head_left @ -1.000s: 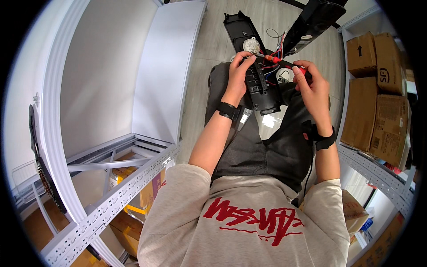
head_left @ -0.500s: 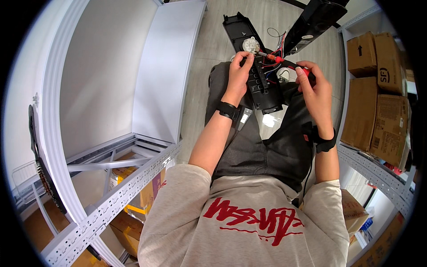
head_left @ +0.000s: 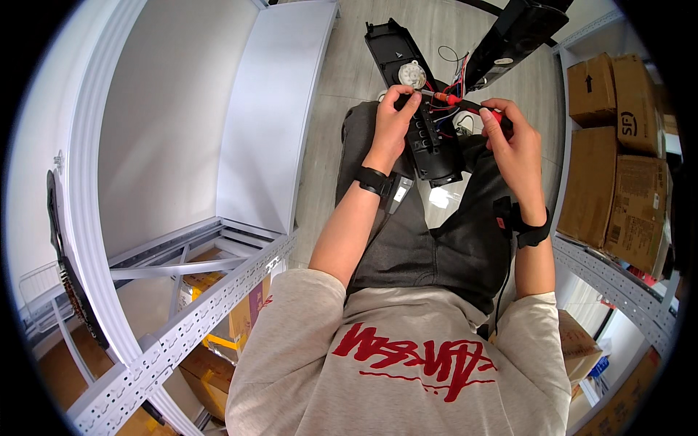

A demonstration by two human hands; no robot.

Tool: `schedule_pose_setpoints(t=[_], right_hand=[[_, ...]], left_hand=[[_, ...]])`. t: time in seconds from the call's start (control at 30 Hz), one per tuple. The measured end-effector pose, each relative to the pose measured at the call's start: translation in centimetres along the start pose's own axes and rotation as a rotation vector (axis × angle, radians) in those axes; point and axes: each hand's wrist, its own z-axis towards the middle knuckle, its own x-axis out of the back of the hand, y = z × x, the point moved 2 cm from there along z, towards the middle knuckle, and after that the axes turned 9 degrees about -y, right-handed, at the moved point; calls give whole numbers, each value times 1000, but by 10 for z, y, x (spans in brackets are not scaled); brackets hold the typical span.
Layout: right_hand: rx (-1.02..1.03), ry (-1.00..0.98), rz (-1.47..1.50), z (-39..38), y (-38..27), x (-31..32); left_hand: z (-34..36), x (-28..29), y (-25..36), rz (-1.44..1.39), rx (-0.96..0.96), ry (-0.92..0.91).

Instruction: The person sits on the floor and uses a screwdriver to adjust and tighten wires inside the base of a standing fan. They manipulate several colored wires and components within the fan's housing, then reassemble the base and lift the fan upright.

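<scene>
My right hand (head_left: 512,134) grips a red-and-black screwdriver (head_left: 452,99) by its handle, the shaft pointing left. At its tip my left hand (head_left: 392,123) is closed, thumb and forefinger pinched together; what lies between them is too small to make out. Just beyond those fingertips sits a white round plastic part (head_left: 411,73) with a ribbed face. It rests over a long black plastic housing (head_left: 436,156), which lies across my lap, and thin red, blue and white wires (head_left: 459,76) run beside it.
Beyond my right hand stands a tall black casing (head_left: 512,43). Cardboard boxes (head_left: 590,182) fill the metal shelf on the right. A white shelving frame (head_left: 189,312) borders my left. A small grey device (head_left: 399,190) lies on my left thigh.
My left fingertips and the screwdriver tip have shifted slightly right and toward me. The white round part has moved a little to the right. Both hands keep their hold.
</scene>
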Motion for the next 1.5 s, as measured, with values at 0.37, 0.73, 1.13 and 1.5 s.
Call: schedule_pose_setpoints(t=[0.37,0.73,1.13,1.5], right_hand=[[-34,-3,-13,-2,2,3],[-29,6,-3,-3,5,5],[-105,-7,86,0,10,8],[-66,-35,58,-2,5,8]], left_hand=[[-3,-2,7,4,16,25],[-3,-3,7,-62,3,-14],[-3,-6,11,-78,31,-7],[-4,-7,12,-62,20,-16]])
